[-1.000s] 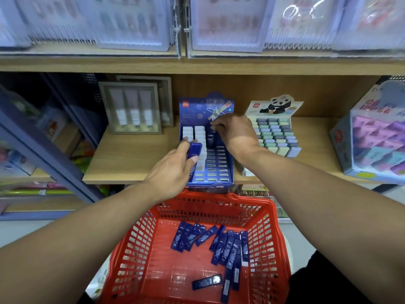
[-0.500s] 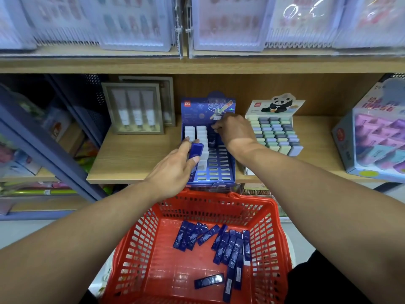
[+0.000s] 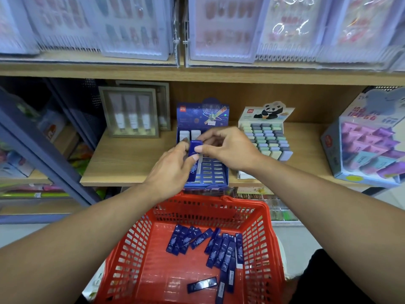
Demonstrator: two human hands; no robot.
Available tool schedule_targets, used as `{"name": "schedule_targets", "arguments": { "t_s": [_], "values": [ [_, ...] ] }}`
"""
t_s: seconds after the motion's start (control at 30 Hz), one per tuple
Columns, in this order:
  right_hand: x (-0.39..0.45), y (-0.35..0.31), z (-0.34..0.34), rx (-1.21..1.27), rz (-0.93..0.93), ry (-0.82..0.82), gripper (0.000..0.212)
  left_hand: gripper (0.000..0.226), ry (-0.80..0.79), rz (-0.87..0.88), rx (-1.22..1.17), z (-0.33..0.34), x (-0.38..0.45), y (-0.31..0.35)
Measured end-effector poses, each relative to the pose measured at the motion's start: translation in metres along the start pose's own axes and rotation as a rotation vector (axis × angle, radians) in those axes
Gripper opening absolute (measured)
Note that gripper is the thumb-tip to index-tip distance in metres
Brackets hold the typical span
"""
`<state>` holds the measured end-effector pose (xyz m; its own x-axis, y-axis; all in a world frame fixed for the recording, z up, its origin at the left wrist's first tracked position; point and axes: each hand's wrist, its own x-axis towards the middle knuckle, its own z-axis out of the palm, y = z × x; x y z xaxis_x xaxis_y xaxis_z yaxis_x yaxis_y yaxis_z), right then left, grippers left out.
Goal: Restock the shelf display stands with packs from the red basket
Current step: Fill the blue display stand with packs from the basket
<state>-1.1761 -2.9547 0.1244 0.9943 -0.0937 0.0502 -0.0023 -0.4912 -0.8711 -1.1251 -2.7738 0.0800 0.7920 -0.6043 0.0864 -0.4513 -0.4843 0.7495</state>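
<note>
A blue display stand (image 3: 210,174) with rows of slots sits on the wooden shelf (image 3: 135,163); a few white-topped packs fill its back left slots. My left hand (image 3: 175,170) grips a small bundle of dark blue packs (image 3: 194,148) just above the stand. My right hand (image 3: 228,148) meets it there and pinches the top of the blue pack with thumb and forefinger. Below, the red basket (image 3: 131,249) holds several more blue packs (image 3: 221,249) lying loose on its floor.
A panda-topped stand (image 3: 266,137) of pastel packs stands right of the blue one. A purple boxed display (image 3: 368,145) fills the far right, framed tube sets (image 3: 131,113) the left. Nail-sticker cards (image 3: 219,29) hang on the shelf above. A dark rack (image 3: 32,137) runs along the left.
My right hand has come back from the rear slots of the stand to my left hand and taken hold of the top pack. My left hand has lifted slightly.
</note>
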Motion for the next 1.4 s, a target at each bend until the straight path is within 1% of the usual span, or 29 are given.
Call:
{"name": "schedule_targets", "arguments": {
  "t_s": [0.13,0.17,0.2,0.3,0.37,0.43,0.53,0.67,0.83,0.97,1.07,1.23,1.4],
  "values": [
    [0.001,0.004,-0.003,-0.016,0.012,0.001,0.012,0.018,0.008,-0.003,-0.002,0.001,-0.001,0.005],
    [0.002,0.007,-0.005,-0.034,0.023,0.008,0.011,0.02,0.011,-0.002,0.031,0.001,-0.002,0.005],
    [0.005,0.01,-0.007,-0.074,0.032,0.034,0.013,0.029,0.004,0.011,0.094,0.001,-0.002,0.006],
    [0.011,0.02,-0.018,-0.191,0.063,0.184,0.02,0.068,-0.106,0.076,0.308,0.002,-0.007,0.003],
    [0.012,0.025,-0.023,-0.223,0.066,0.277,0.019,0.08,-0.178,0.091,0.424,0.005,-0.009,-0.001],
    [0.014,0.03,-0.025,-0.268,0.062,0.336,0.019,0.085,-0.207,0.092,0.498,0.006,-0.009,-0.005],
    [0.019,0.034,-0.024,-0.342,0.052,0.348,0.026,0.086,-0.211,0.087,0.5,0.005,-0.007,-0.004],
    [0.025,0.041,-0.022,-0.445,0.037,0.303,0.021,0.087,-0.214,0.086,0.506,0.006,-0.006,-0.005],
    [0.026,0.054,-0.022,-0.461,0.015,0.24,0.023,0.088,-0.225,0.098,0.509,0.004,-0.006,-0.007],
    [0.027,0.058,-0.022,-0.463,0.017,0.207,0.019,0.089,-0.226,0.109,0.504,0.004,-0.006,-0.008],
    [0.028,0.059,-0.022,-0.488,0.035,0.215,0.02,0.089,-0.224,0.113,0.499,0.004,-0.006,-0.008],
    [0.038,0.052,-0.025,-0.646,0.052,0.283,0.021,0.09,-0.226,0.114,0.5,0.004,-0.006,-0.007],
    [0.047,0.047,-0.023,-0.767,0.077,0.278,0.022,0.091,-0.228,0.107,0.5,0.005,-0.007,-0.007]
  ]
}}
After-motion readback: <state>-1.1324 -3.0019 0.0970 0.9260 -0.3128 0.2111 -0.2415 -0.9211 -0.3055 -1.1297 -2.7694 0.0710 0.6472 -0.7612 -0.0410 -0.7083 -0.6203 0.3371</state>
